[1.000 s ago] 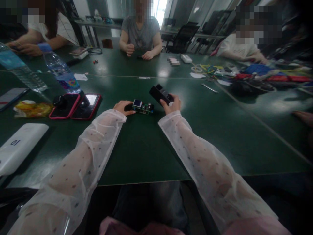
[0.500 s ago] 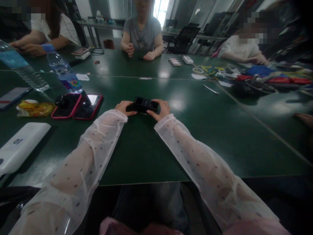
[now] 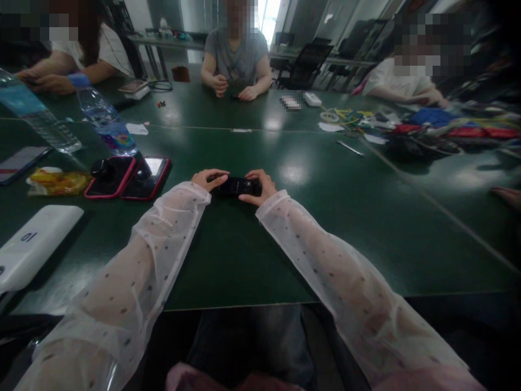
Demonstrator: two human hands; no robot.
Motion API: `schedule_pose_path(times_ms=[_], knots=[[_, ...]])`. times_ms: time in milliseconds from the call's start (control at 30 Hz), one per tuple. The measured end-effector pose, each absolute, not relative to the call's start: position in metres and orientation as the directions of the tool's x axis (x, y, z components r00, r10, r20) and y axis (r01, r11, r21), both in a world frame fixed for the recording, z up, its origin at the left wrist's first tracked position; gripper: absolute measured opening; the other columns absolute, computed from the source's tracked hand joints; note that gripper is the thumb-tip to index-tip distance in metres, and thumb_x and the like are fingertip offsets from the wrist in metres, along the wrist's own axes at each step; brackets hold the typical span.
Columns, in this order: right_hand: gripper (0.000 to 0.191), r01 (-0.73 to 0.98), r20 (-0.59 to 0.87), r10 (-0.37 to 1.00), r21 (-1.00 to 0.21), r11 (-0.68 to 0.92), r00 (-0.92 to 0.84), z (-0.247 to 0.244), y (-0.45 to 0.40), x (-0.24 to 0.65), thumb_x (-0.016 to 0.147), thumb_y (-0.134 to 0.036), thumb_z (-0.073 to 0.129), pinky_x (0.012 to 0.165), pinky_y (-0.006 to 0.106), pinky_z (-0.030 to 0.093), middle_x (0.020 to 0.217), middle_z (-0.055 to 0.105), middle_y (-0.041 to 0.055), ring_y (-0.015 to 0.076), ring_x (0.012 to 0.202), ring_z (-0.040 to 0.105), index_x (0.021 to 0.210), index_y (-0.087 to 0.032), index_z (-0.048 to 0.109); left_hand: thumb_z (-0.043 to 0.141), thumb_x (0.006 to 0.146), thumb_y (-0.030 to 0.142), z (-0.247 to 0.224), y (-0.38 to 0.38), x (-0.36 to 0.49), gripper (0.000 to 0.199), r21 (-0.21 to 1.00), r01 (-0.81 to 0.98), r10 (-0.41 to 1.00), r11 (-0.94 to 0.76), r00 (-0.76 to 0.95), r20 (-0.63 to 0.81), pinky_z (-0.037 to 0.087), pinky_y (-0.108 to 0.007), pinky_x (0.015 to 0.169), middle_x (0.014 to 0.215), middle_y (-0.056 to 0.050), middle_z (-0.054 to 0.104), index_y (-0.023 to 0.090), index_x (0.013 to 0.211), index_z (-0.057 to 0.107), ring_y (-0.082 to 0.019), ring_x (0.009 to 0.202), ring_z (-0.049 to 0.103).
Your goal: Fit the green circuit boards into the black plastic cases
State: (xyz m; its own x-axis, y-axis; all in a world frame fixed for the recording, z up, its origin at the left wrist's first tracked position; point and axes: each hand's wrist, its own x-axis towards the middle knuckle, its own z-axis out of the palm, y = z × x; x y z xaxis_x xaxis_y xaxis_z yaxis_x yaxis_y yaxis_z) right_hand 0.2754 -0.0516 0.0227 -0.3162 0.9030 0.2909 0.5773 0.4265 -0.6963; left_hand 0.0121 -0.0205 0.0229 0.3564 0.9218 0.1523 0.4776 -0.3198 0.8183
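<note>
Between my hands, above the green table [image 3: 228, 260], is a small black box-shaped object [image 3: 234, 186] with faint white marks on its face; its exact kind I cannot make out. My left hand [image 3: 208, 180] is closed on its left end, thumb lying over the top edge. The right end is gripped by my right hand [image 3: 264, 188], with the thumb along the near side and the fingers over the far side. Both palms hide the object's ends. Whether its underside touches the table, I cannot tell.
Left of my hands lie two red-edged phones [image 3: 145, 178], a yellow packet [image 3: 59, 181] and a white power bank [image 3: 38, 244]. Two water bottles [image 3: 108, 122] stand behind them. A wrench-like metal tool [image 3: 350, 148] and a cable pile [image 3: 427, 127] are at right. People sit across.
The black object has tipped, so its marked face shows flatter and its raised far part no longer shows. My left thumb has moved up onto its top edge; both hands still hold it.
</note>
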Motion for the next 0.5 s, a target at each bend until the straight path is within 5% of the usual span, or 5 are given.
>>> schedule_pose_path(times_ms=[167, 500], knots=[[0.071, 0.314, 0.186, 0.931, -0.905, 0.287, -0.314, 0.015, -0.043, 0.275, 0.069, -0.073, 0.074, 0.095, 0.053, 0.051, 0.098, 0.070, 0.0053, 0.0301, 0.097, 0.070, 0.120, -0.028, 0.051, 0.062, 0.078, 0.078, 0.025, -0.020, 0.012, 0.077, 0.857, 0.417, 0.914, -0.302, 0.382, 0.136, 0.047, -0.049, 0.111, 0.131, -0.014, 0.070, 0.020, 0.128, 0.070, -0.032, 0.123, 0.065], [0.056, 0.262, 0.162, 0.942, -0.934, 0.242, -0.293, 0.026, -0.044, 0.272, 0.065, -0.059, 0.081, 0.093, 0.051, 0.054, 0.088, 0.071, 0.0027, 0.0270, 0.091, 0.071, 0.105, -0.027, 0.059, 0.065, 0.072, 0.081, 0.025, -0.020, 0.013, 0.087, 0.896, 0.370, 0.925, -0.246, 0.367, 0.102, 0.047, -0.051, 0.110, 0.133, -0.018, 0.068, 0.017, 0.131, 0.067, -0.035, 0.125, 0.064]])
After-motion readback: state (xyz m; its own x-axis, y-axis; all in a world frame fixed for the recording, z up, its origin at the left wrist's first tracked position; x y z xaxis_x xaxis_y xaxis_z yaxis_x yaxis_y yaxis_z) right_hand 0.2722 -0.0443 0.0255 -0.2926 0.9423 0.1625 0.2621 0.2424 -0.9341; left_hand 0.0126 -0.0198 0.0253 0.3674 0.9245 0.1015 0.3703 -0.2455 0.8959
